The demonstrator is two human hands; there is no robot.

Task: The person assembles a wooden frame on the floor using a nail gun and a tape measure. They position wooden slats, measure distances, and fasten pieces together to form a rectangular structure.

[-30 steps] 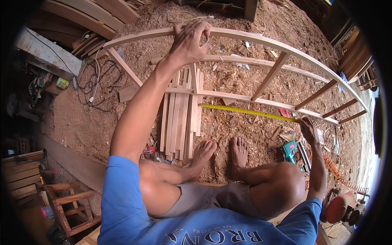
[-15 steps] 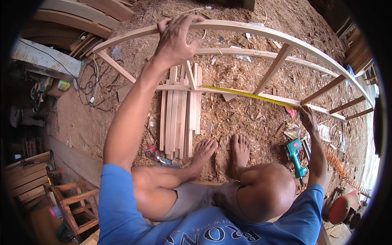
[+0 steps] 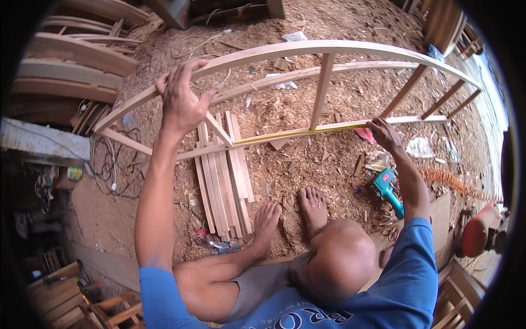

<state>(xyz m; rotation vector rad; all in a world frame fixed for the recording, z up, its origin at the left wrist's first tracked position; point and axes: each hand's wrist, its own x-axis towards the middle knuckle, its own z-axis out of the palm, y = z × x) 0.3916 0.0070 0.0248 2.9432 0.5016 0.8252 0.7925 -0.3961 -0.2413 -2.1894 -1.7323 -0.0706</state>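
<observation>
A pale wooden frame (image 3: pixel 323 88) stands on the floor in front of me, with curved rails joined by straight crosspieces. My left hand (image 3: pixel 183 104) is closed over its upper curved rail (image 3: pixel 263 50), toward the left end. A yellow tape measure blade (image 3: pixel 296 132) is stretched along the lower straight rail (image 3: pixel 263 135), starting by a crosspiece. At the tape's right end, my right hand (image 3: pixel 385 133) is closed on it, against the rail near another crosspiece. The fingers hide whatever part of the tape lies inside that hand.
Several wooden strips (image 3: pixel 222 183) lie beneath the frame's left part. A teal nail gun (image 3: pixel 388 192) rests beside my right forearm, near an orange coiled hose (image 3: pixel 449 178). Wood shavings cover the floor. Curved boards (image 3: pixel 82 49) are stacked far left; a red machine (image 3: pixel 479 230) sits right.
The view has turned, so the frame now slants up to the right and sits further left. Both hands keep their holds. The tape's yellow face looks narrower than before.
</observation>
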